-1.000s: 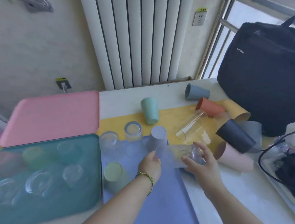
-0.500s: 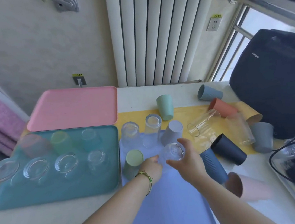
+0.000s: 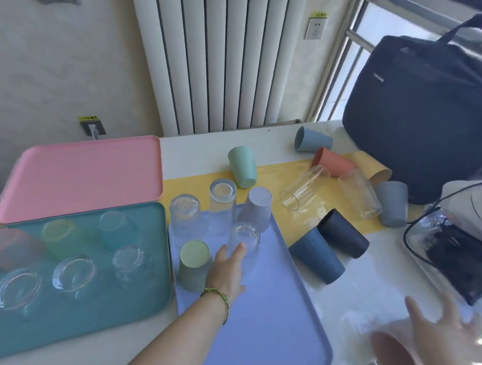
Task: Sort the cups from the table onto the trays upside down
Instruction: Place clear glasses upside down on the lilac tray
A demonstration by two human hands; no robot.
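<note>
I am looking down at the clear glass (image 3: 244, 237), which is standing mouth down and base up. Its long axis is running vertical, and it is sitting on the periwinkle tray (image 3: 265, 329) near that tray's far right corner. The left hand (image 3: 228, 269) is reaching across the tray with its fingers straight and slightly apart, and one fingertip is touching the glass's near side. The right hand (image 3: 440, 333) is hovering over the tabletop's near right corner. It is blurring, with its fingers spread and gripping nothing, just beside a pink cup (image 3: 393, 354) lying on its side.

Also at the tray's far end, base up, are a tall glass (image 3: 223, 196), a second glass (image 3: 185, 215), a matte lavender cup (image 3: 259, 207) and a pale green cup (image 3: 195, 262). The teal tray (image 3: 77, 315) is lying against the periwinkle tray's left edge. It is carrying tinted translucent tumblers along its far edge and clear ones nearer me, all inverted. The smooth pink tray (image 3: 83, 176) is sitting bare beyond it.

The white tabletop (image 3: 365, 282) is shining, and a yellow mat (image 3: 266, 176) is running across it. A glass tumbler (image 3: 305, 190) is lying on the mat with its mouth toward the trays. Two ribbed navy cups (image 3: 317, 259) are lying side by side off the tray's right edge. A black bag (image 3: 425, 119) is filling the far right corner. A white panel radiator (image 3: 218, 49) and a wall socket (image 3: 315, 28) are showing behind the table.
</note>
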